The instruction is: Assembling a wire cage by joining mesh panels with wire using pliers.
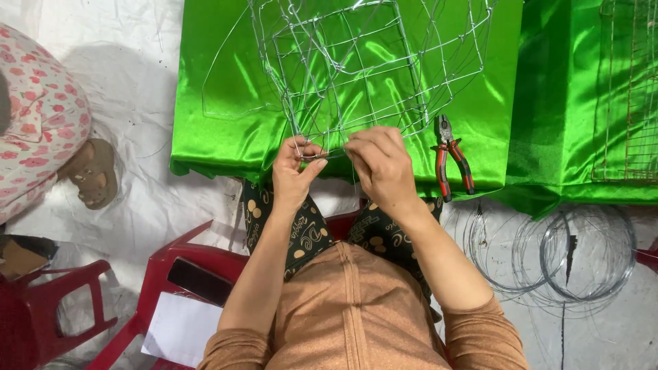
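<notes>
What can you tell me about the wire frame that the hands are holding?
The wire frame is an open cage of thin, silvery metal wire, bent into crossing squares and curved ribs. It stands on shiny green cloth, its top cut off by the picture's edge. The left hand and right hand pinch its near bottom wire.

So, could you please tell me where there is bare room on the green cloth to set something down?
Bare green satin cloth lies left of the wire frame, toward the white sheet. A narrower strip lies right of the pliers, before the fold. The middle is crowded: the left hand and right hand grip the frame's lower edge.
</notes>
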